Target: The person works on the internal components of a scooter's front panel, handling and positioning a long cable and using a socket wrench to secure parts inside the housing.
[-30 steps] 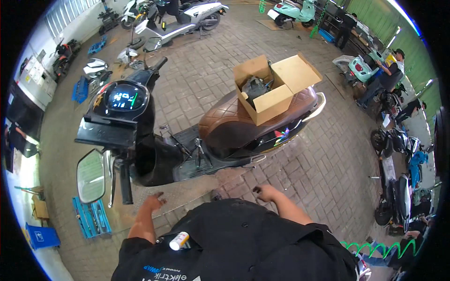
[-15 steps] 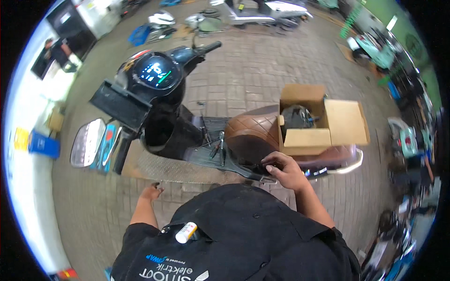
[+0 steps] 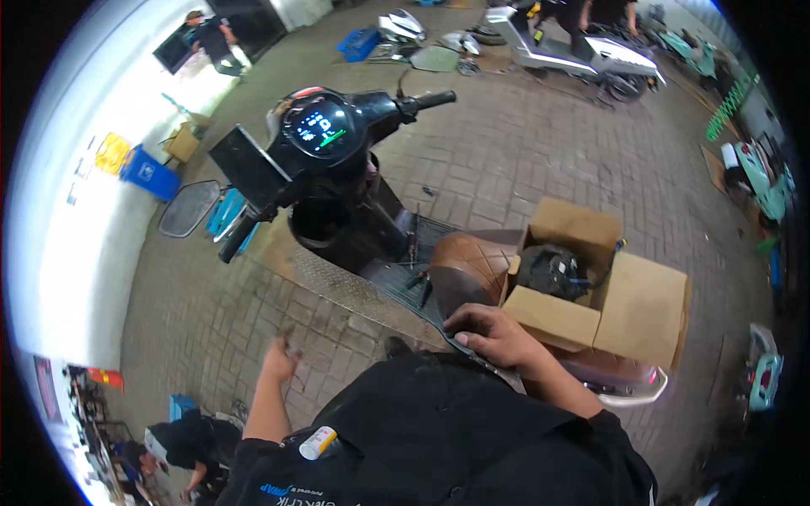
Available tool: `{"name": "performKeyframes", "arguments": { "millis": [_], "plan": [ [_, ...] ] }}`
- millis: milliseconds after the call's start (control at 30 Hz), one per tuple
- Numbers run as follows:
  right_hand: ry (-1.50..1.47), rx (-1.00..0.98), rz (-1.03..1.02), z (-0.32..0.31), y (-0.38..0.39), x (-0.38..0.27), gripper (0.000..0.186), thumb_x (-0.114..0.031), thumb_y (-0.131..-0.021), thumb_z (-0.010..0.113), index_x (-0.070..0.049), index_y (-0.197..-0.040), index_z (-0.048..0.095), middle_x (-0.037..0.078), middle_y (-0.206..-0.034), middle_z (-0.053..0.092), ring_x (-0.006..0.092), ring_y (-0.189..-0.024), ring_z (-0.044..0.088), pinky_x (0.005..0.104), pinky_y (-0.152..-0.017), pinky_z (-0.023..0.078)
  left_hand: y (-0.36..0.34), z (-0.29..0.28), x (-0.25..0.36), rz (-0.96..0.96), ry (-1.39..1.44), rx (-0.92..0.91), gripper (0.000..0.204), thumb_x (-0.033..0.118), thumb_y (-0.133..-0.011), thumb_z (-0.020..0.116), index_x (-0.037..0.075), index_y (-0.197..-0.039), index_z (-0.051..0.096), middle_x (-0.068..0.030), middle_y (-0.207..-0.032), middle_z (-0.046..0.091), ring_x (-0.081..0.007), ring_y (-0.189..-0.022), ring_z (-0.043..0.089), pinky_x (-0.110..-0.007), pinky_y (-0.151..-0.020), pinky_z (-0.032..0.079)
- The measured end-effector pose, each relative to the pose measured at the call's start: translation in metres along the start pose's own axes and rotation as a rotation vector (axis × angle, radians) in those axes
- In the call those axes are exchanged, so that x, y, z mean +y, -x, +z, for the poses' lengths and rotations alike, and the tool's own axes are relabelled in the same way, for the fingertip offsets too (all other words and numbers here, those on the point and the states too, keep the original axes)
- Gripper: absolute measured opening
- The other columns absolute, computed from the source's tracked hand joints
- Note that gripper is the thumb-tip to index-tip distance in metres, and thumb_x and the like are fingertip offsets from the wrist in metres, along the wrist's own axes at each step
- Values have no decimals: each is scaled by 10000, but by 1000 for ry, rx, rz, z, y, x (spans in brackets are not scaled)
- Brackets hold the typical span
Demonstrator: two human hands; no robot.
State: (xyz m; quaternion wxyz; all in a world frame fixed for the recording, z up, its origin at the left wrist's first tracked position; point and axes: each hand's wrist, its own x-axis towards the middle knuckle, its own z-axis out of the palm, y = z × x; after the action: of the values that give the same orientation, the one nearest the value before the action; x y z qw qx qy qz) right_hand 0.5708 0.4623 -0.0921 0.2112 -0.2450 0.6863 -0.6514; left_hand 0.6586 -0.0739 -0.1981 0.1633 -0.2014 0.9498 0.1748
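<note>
Biggest on my feed is the black scooter [image 3: 380, 221], slanting from 11 o'clock, where its handlebars are, down to 4 o'clock. Its brown quilted seat [image 3: 467, 268] starts just off the centre toward 4. On that seat, at 3 o'clock, I have an open cardboard box [image 3: 553, 319], one flap folded out toward 4, with a dark part [image 3: 553, 271] lying inside. The grey mirror [image 3: 190, 209] is out between 9 and 10.

My right hand [image 3: 492, 336] sits between 4 and 5 o'clock, fingers curled at the scooter's near edge beside the seat; I can't tell whether they grip anything. My left hand [image 3: 280, 361], between 7 and 8, hangs loose above the paving, blurred, its fingers apart, with nothing visible in it.

The lit round display [image 3: 321, 126] is at 11. Smaller still, a dark hand tool [image 3: 424, 291] rests on the footboard near the centre, and a white-and-yellow bottle [image 3: 317, 443] pokes from the shirt pocket near 7.
</note>
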Motion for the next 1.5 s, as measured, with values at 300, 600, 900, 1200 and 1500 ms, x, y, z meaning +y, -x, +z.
{"name": "performKeyframes", "arguments": {
  "millis": [300,600,900,1200,1500],
  "plan": [
    [-117,-126,70,-14,1,0,292,-171,-970,667,17,-1192,673,127,-1141,694,217,-1084,666,361,-965,518,-32,-151,100,304,-257,912,677,309,-847,762,152,-1462,524,-203,-1517,471,-406,-1413,420,-521,-1171,345],
    [-162,-92,151,-17,23,-4,295,-198,-986,674,3,-1203,667,102,-1142,690,168,-1095,630,343,-973,496,-91,-175,163,-105,-357,687,944,444,-800,802,184,-1585,346,-145,-1618,332,-444,-1473,316,-572,-1189,321],
    [-83,-146,174,0,23,-12,307,-220,-1000,663,-3,-1218,668,119,-1145,702,204,-1088,654,351,-979,501,-110,-204,157,-43,-447,717,882,462,-809,777,210,-1564,396,-100,-1676,256,-419,-1557,150,-590,-1240,221],
    [-63,-141,270,28,10,-7,328,-226,-998,674,3,-1234,666,118,-1148,710,197,-1072,663,350,-973,510,-137,-239,155,44,-408,655,878,458,-786,795,248,-1555,426,-59,-1695,235,-396,-1571,131,-623,-1240,196],
    [-323,-88,353,52,-113,33,341,-207,-1008,666,8,-1268,612,77,-1041,692,174,-975,655,316,-871,529,-175,-276,144,197,-588,625,620,305,-889,666,214,-1488,535,-80,-1671,297,-338,-1571,185,-620,-1246,176]
  ]
}}
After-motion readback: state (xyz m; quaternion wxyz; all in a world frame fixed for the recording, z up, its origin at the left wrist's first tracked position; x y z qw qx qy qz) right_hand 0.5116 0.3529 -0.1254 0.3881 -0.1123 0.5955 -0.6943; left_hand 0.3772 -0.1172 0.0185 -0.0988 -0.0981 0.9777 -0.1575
